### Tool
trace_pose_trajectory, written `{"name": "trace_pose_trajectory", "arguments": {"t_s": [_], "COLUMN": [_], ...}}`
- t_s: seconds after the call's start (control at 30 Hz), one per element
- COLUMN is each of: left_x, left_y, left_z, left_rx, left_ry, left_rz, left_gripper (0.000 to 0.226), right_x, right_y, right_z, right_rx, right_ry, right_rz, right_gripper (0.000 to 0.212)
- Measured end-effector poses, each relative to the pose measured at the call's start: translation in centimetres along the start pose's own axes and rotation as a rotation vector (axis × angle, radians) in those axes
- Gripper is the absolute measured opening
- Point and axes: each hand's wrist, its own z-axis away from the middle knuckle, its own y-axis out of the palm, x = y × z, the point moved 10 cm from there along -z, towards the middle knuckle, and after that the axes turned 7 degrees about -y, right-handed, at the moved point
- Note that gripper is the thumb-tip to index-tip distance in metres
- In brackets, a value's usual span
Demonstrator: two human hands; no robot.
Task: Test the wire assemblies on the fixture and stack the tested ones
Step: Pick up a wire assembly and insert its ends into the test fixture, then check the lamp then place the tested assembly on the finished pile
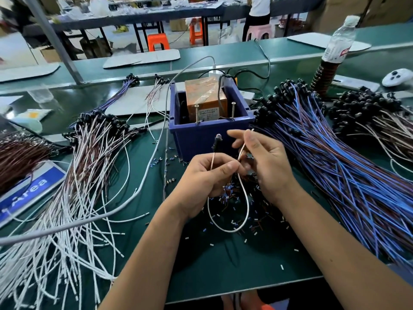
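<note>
My left hand point(206, 175) pinches one white wire assembly point(244, 218) just below its black lamp head point(216, 142), which points up. My right hand point(263, 157) holds the same wire's other end between thumb and fingers, the stripped tip raised near the fixture. The wire hangs in a loop between both hands. The fixture is a blue bin point(210, 133) holding an orange taped box point(206, 97), with two upright screws point(233, 110) on its front rim. It stands just beyond my hands.
A white wire pile point(73, 186) spreads at the left, a blue wire pile point(348, 171) at the right, more white ones point(384, 121) far right. Cut sleeve bits point(228, 193) litter the green mat. A water bottle point(337, 43) and a grey cable point(143, 180) are nearby.
</note>
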Motion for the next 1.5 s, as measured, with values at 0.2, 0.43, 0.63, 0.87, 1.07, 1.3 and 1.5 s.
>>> {"name": "trace_pose_trajectory", "arguments": {"t_s": [0.2, 0.43, 0.63, 0.87, 1.07, 1.3, 1.5], "left_x": [0.7, 0.0, 0.3, 0.0, -0.6, -1.3, -4.1], "left_y": [0.2, -0.5, -1.4, -1.7, -2.3, -1.4, -2.8], "left_z": [0.0, 0.1, -0.1, 0.0, 0.2, 0.6, 2.5], "left_rx": [0.051, -0.019, -0.073, -0.106, -0.17, -0.144, -0.56], "left_ry": [-0.064, -0.016, -0.05, -0.018, 0.042, 0.093, 0.435], "left_rz": [-0.037, 0.076, 0.126, 0.148, 0.163, 0.049, -0.462], "left_gripper": [0.021, 0.017, 0.02, 0.021, 0.019, 0.019, 0.012], "right_x": [-0.4, -0.1, -0.2, -1.1, -2.1, -2.1, 0.0], "right_y": [-1.7, -0.2, -0.2, -1.8, 1.7, 1.9, 0.1], "right_z": [-0.4, 0.1, 0.3, -0.1, 0.8, 1.0, -0.3], "right_rx": [-0.082, -0.006, 0.024, -0.057, 0.209, 0.234, 0.077], "right_ry": [0.035, 0.0, -0.017, 0.023, 0.146, 0.224, 0.026], "right_rz": [-0.175, -0.003, 0.136, 0.107, -0.052, -0.21, -0.144], "right_gripper": [0.022, 0.016, 0.019, 0.014, 0.029, 0.012, 0.012]}}
